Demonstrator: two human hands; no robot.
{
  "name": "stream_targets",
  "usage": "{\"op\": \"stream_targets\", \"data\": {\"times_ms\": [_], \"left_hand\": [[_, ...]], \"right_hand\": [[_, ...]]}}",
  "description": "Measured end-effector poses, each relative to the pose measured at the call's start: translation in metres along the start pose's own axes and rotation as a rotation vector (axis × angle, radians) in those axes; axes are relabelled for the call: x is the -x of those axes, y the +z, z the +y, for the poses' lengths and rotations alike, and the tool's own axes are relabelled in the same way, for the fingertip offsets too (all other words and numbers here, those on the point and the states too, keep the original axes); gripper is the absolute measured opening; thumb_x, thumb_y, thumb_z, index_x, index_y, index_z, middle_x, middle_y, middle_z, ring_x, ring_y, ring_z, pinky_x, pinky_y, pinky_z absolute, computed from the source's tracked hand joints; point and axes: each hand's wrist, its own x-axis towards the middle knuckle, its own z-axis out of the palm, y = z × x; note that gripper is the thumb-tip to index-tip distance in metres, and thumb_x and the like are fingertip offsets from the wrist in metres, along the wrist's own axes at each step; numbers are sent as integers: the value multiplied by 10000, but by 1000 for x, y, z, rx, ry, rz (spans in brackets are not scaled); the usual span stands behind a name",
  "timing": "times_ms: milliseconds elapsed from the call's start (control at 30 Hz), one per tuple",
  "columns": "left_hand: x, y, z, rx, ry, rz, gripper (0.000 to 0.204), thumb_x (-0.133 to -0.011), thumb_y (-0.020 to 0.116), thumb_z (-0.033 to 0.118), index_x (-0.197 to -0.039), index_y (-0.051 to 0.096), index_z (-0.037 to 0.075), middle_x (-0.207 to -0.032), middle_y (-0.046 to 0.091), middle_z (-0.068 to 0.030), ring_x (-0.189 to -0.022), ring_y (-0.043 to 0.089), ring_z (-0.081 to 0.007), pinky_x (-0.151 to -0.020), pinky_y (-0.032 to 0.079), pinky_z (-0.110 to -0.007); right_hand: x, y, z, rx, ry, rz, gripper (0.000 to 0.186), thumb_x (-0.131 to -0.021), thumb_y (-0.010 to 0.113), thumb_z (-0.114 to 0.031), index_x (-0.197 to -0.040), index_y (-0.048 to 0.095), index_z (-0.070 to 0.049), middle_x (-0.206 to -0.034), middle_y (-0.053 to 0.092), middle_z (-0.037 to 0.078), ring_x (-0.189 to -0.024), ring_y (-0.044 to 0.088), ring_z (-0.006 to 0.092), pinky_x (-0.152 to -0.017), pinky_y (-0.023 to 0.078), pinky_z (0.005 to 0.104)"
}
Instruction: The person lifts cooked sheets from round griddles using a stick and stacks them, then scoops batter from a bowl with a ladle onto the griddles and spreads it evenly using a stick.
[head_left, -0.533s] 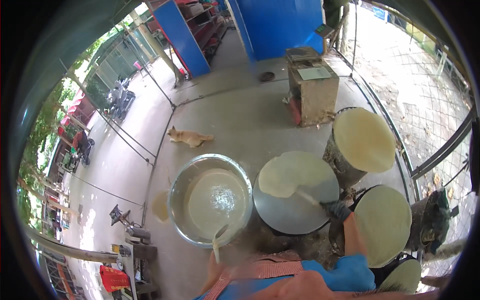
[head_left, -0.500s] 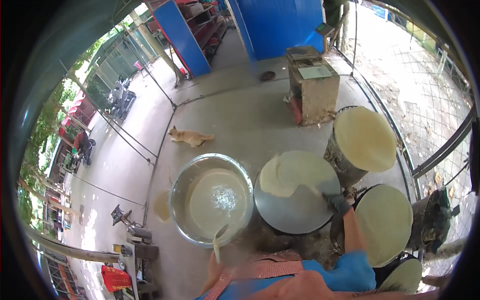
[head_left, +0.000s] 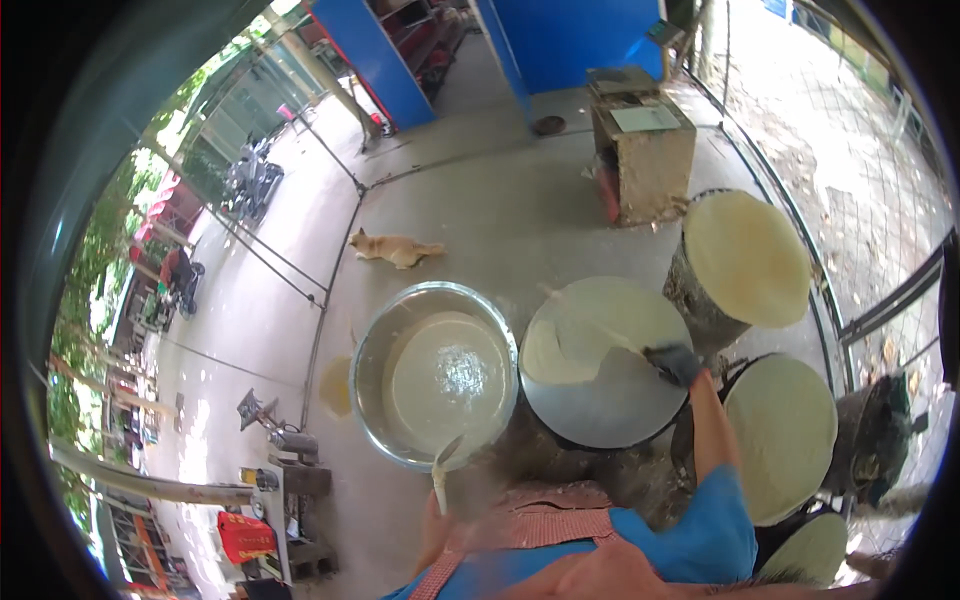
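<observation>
A dark glove covers my right hand (head_left: 675,366), which is closed around the handle of a thin wooden batter spreader (head_left: 626,345). The spreader, blurred by motion, reaches left across a round grey griddle (head_left: 610,410). Pale batter (head_left: 556,350) coats the far and left part of the griddle, while its near part shows bare metal. To the left stands a large steel basin (head_left: 366,385) holding creamy batter (head_left: 430,385). My left hand (head_left: 433,528), partly blurred, grips a ladle (head_left: 441,484) at the basin's near rim, its bowl tilted up and coated with batter.
Round pale flatbreads lie on drum-like stands at right: one far (head_left: 748,260), one nearer (head_left: 782,440), another at lower right (head_left: 808,552). A boxy stand (head_left: 655,165) is farther back. A tan dog (head_left: 393,248) lies beyond the basin. Wire fencing (head_left: 850,150) runs along the right.
My right hand and the spreader have moved farther away over the griddle, across the batter. My left hand keeps the ladle at the basin's near rim. The whole view has shifted slightly.
</observation>
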Motion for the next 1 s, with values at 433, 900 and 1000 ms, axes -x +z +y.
{"op": "stream_targets", "data": {"times_ms": [433,900,1000], "left_hand": [[20,-12,-3,-120,-175,102,685,-671,464,-59,-1296,261,131,-779,571,-93,-534,504,-116,-433,401,-245],[-10,-108,-44,-25,-226,-98,646,-674,422,-14,-1278,302,180,-687,534,-62,-462,478,-128,-388,392,-248],[-10,-135,-16,189,-328,-188,663,-723,437,-21,-1299,246,245,-478,385,-14,-333,353,-93,-280,290,-234]], "right_hand": [[15,-16,21,83,-39,62,283,-753,544,-282,-977,579,-113,-701,559,97,-633,528,226,-544,412,339],[241,98,170,110,-82,734,308,-776,482,-289,-1030,544,-126,-791,578,131,-725,542,295,-632,423,382],[240,218,197,164,-125,835,314,-781,468,-291,-1041,537,-129,-810,581,138,-745,545,310,-651,426,391]]}}
